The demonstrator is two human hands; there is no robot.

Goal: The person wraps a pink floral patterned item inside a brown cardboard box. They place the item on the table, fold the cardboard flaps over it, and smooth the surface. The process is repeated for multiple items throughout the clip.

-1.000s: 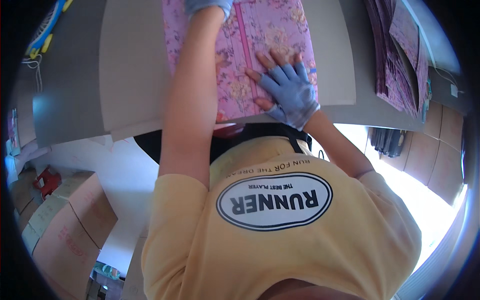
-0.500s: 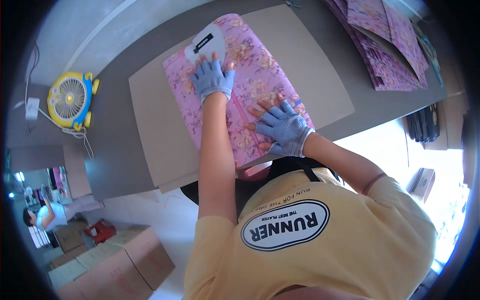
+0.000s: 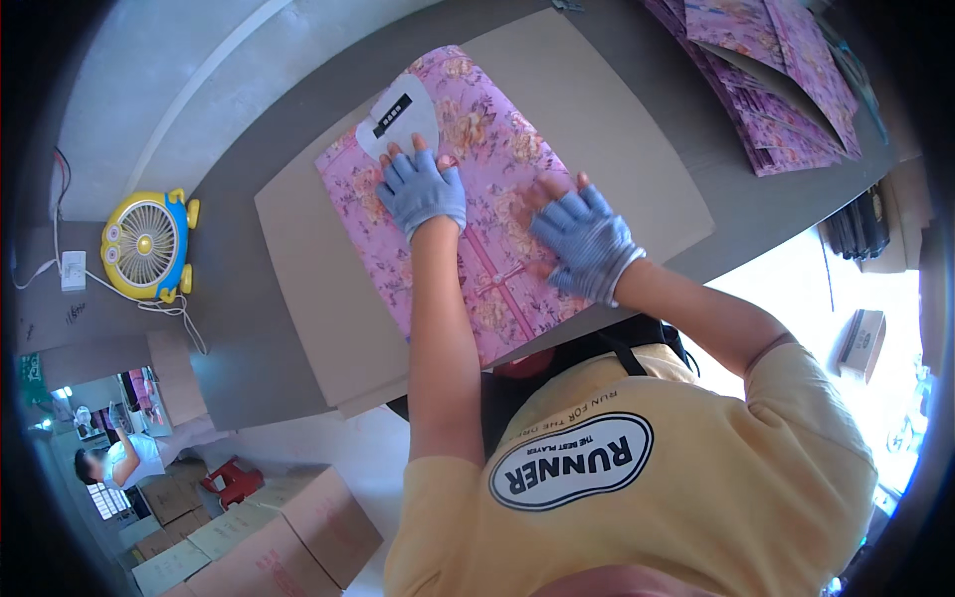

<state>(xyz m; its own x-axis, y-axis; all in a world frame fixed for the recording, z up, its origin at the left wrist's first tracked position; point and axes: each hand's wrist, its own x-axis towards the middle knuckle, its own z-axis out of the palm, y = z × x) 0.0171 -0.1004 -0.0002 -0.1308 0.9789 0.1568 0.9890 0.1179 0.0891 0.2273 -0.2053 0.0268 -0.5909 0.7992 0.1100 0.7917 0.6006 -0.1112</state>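
Note:
A flat pink floral piece [image 3: 487, 119] with a pink ribbon and small bow [image 3: 500, 280] lies askew in front of me; it looks like a flattened gift bag or box, but I cannot tell which. At its far left corner is a white rounded label [image 3: 403, 127] with a dark bar. My left hand [image 3: 423, 192], in a blue fingerless glove, lies flat on the piece, fingertips at the label's lower edge. Over the right edge of the piece is my right hand [image 3: 587, 242], in a striped blue fingerless glove, fingers spread and slightly blurred. Neither hand grips anything.
Beneath the floral piece is a grey-brown cardboard sheet [image 3: 637, 149] on a dark table [image 3: 229, 328]. More pink floral pieces [image 3: 766, 90] are stacked at the far right. A yellow-blue fan [image 3: 147, 245] with a cable stands left. Cartons [image 3: 288, 537] and another person [image 3: 129, 463] are at lower left.
My right hand has slid outward to the right edge, uncovering the bow. My left hand stays on the piece, now slightly farther below the label. The whole view has shifted a little.

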